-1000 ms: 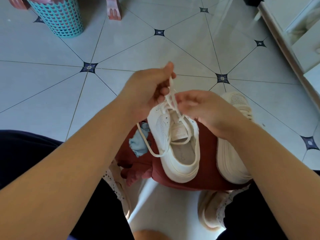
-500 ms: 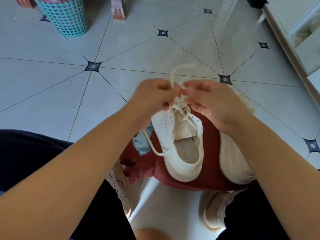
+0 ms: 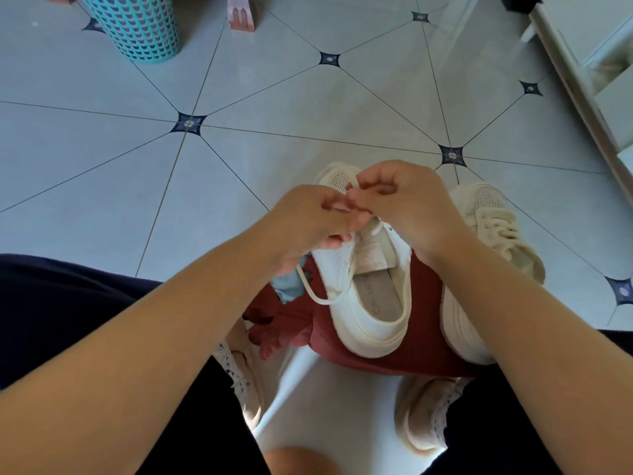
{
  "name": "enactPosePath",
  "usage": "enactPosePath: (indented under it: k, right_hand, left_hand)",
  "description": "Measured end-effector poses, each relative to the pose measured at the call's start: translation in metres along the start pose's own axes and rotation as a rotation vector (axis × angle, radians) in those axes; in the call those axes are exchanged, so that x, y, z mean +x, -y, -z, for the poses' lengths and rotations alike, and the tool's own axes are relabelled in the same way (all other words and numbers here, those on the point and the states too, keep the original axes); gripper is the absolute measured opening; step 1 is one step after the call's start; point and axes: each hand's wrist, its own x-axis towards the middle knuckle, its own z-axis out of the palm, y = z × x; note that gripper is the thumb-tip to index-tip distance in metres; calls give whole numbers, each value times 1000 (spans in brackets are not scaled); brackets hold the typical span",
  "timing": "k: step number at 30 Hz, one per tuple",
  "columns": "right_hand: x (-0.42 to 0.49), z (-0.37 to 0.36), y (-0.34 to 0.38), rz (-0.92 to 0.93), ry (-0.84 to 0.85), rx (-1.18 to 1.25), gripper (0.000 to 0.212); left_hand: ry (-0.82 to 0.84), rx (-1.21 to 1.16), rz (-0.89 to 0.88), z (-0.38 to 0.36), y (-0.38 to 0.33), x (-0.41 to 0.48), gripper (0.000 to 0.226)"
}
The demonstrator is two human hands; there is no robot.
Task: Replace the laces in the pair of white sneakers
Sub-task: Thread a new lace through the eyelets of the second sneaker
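Sneaker [image 3: 371, 334] you are lacing lies heel toward you on the dark red cloth [image 3: 424, 313] spread on the tiled floor [image 3: 274, 97] between your feet. Its rounded toe now shows beyond your knuckles, where half a second ago your hands covered it. The lace [image 3: 375, 228] no longer stands up in a tall loop above your hands: that loop has been drawn down, and only a short bit shows between your fingertips, while the slack strand hangs in a curve off the shoe's left side as before. Your left hand [image 3: 308, 224] has its fingers curled in, the tips pinching the lace over the upper eyelets. Your right hand [image 3: 407, 204] meets it tip to tip, fingers bent and closed on the same lace, so that the two hands touch above the tongue. Both have moved a little farther from you, toward the toe. The second sneaker [image 3: 496, 231], already laced, rests just beside the first on your right, partly behind your right forearm, and more of it shows than before. A teal basket [image 3: 137, 25] stands far off at the upper left.
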Motion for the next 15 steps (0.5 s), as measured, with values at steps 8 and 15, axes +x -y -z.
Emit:
enactPosePath:
  k: [8,15]
  right_hand:
    - [4,2,4,-126,180,138,14]
    - [1,1,7,31,188,-100,32]
  left_hand:
    - [-110,36,-95,5,0,0,27]
    - [-148,21,-68,7,5,1,23]
